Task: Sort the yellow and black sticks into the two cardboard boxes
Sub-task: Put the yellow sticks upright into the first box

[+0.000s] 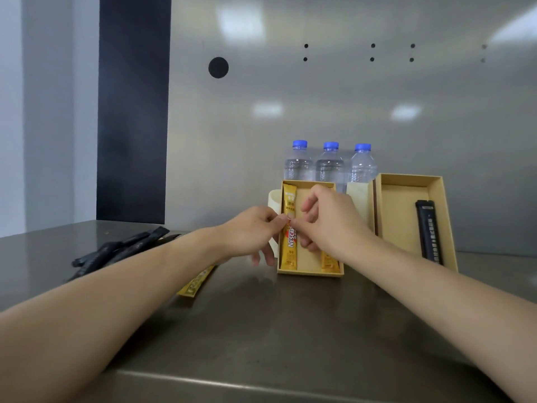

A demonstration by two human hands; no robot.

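Note:
Two open cardboard boxes stand at the back of the steel table. In the left box (308,251) a yellow stick (289,251) lies along the left wall. My left hand (250,232) and my right hand (329,221) meet over its middle, and both pinch it with thumb and forefinger. A second yellow stick (330,262) shows below my right hand, mostly hidden. The right box (398,216) holds one black stick (429,231). Several black sticks (122,248) lie piled on the table at the left. Another yellow stick (195,284) pokes out from under my left forearm.
Three water bottles with blue caps (329,164) stand against the metal wall behind the boxes. A pale cup-like object (273,199) sits behind the left box, and a cream holder (359,196) stands between the boxes. The table's front edge (261,382) is near me.

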